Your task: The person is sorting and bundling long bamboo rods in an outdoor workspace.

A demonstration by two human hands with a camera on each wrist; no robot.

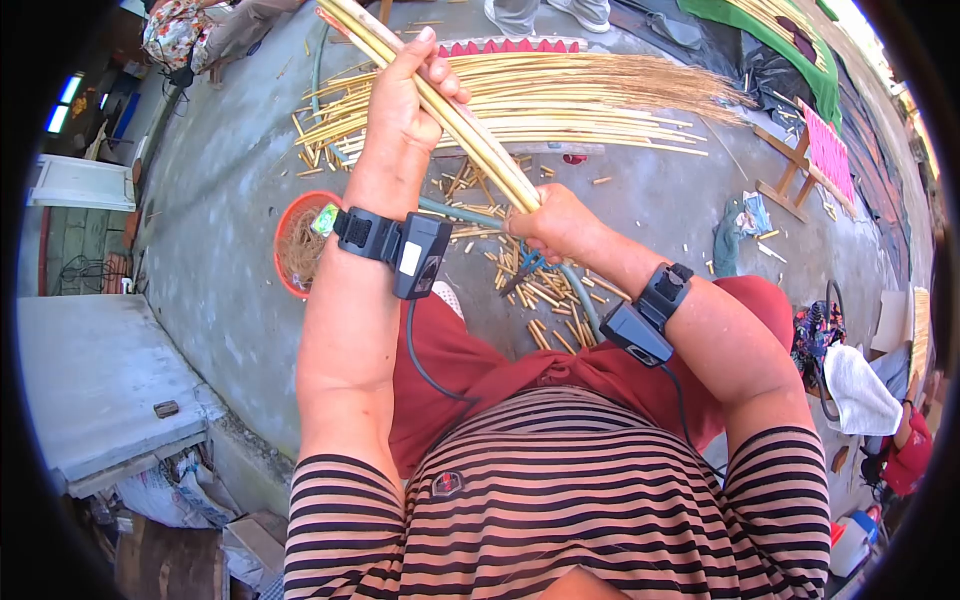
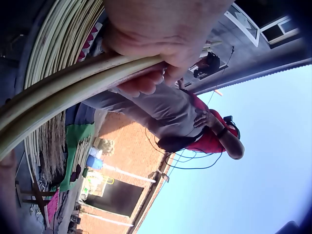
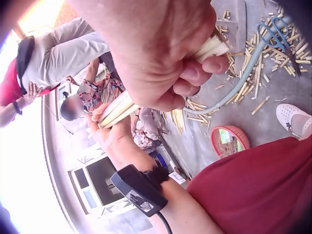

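Note:
A small bundle of pale yellow stalks slants between both hands. My left hand grips it farther up, thumb and fingers around the stalks, and the upper ends run on past it. At the lower end my right hand holds the bundle in curled fingers. In the right wrist view, cut stalk ends stick out of that fist. Blue-handled scissors lie on the ground below, among short cut pieces.
A large pile of long stalks with brushy tips lies ahead. Left stands a red basket with fibrous scraps. A grey-green hose crosses the ground. A pink-topped wooden frame stands at right. A person stands nearby.

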